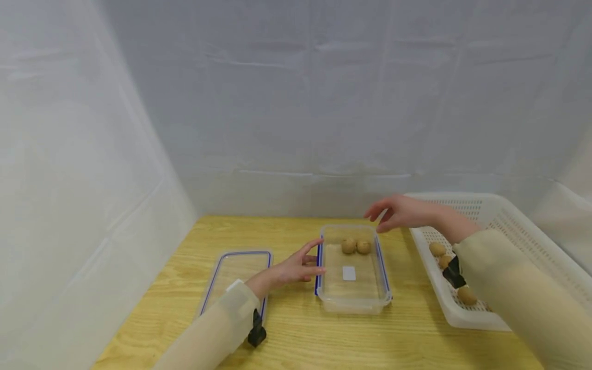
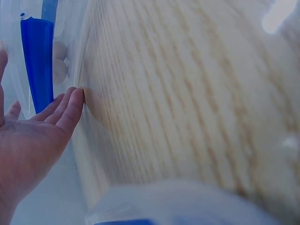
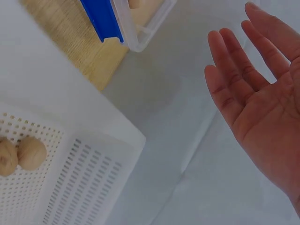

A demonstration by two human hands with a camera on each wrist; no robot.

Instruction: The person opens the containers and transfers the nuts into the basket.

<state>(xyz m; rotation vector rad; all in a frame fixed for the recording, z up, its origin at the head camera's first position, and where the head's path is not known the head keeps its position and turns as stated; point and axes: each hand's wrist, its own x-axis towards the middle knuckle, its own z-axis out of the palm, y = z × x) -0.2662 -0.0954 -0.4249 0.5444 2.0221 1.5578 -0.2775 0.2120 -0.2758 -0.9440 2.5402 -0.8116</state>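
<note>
A clear plastic food container with blue side clips stands uncovered on the table, a white label on its floor. Two round tan-brown, walnut-sized balls lie side by side at its far end; their exact kind is unclear. My left hand rests extended fingers and thumb against the container's left side, next to a blue clip. Above the far right corner hovers my right hand, its fingers loosely bent and its palm holding nothing.
On the right stands a white perforated basket with several similar balls, partly hidden under my right sleeve. A clear lid with a blue seal lies left of the container, partly beneath my left forearm. White sheeting hangs behind the wooden table.
</note>
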